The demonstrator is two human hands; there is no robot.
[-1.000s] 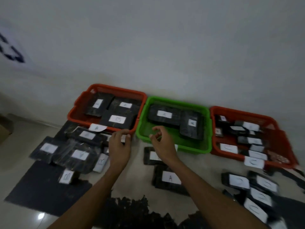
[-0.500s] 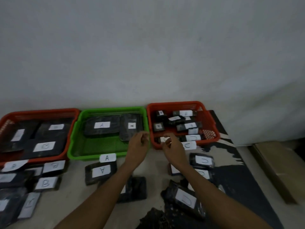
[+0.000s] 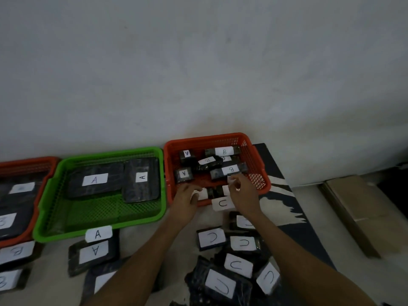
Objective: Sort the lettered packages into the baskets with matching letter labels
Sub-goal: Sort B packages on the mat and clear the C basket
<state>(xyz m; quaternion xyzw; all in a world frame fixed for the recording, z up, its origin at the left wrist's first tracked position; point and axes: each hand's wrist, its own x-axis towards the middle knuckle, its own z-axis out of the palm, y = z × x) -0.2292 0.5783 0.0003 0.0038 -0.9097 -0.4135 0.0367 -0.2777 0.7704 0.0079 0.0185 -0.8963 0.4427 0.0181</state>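
Head view: the camera has swung right over the last second, from the B and A baskets to the orange plastic mesh basket tagged with a white paper C label on its near rim.
Left hand: it has travelled from the front of the left-hand orange basket to the C basket's near rim, fingers curled over a small black wrapped package with a white label; whether it actually grips the package is hard to tell in the dim light.
Right hand: fingers bent, thumb and forefinger close together above the same near corner; nothing can be seen pinched between them.
C basket contents: small black packages lettered A and B, so it is mis-sorted.
Green plastic basket: labelled A, holds two large black A packages.
Floor: black packages marked C lie loose in front of the C basket.
Meaning: attention has shifted to clearing the wrong letters out of the C basket; the task looks far from done.
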